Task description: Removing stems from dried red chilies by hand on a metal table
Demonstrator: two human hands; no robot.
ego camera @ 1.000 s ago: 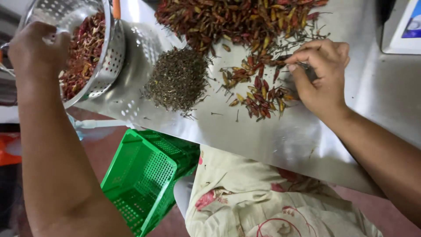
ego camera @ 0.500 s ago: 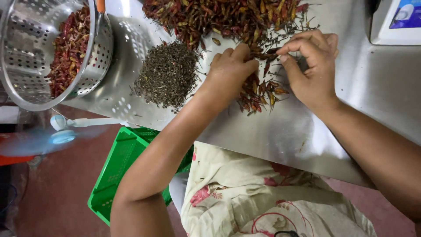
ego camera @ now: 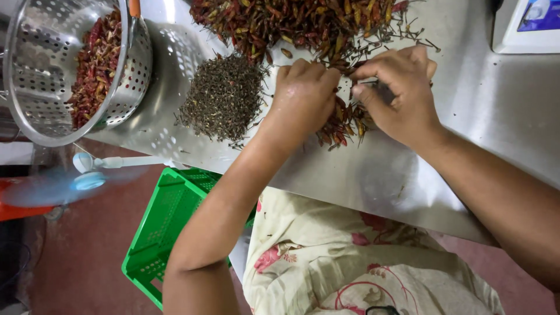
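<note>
My left hand [ego camera: 303, 96] and my right hand [ego camera: 396, 96] meet over a small heap of dried red chillies [ego camera: 341, 125] on a steel table [ego camera: 361, 181]. Both pinch at one dried chilli between the fingertips near the middle. A bigger pile of dried chillies [ego camera: 303, 23] lies just beyond the hands. Left of my left hand sits a dark mound of stems [ego camera: 224, 96]. At the far left a perforated metal colander [ego camera: 41, 116] holds more red chillies [ego camera: 93, 64].
A green plastic crate [ego camera: 169, 233] stands on the reddish floor below the table edge. A small blue and white fan [ego camera: 87, 175] spins at the left. A white device with a screen [ego camera: 525, 26] sits at the table's top right corner.
My left hand left the colander and crossed to the chilli heap, where it now meets my right hand. The view shifted slightly left.
</note>
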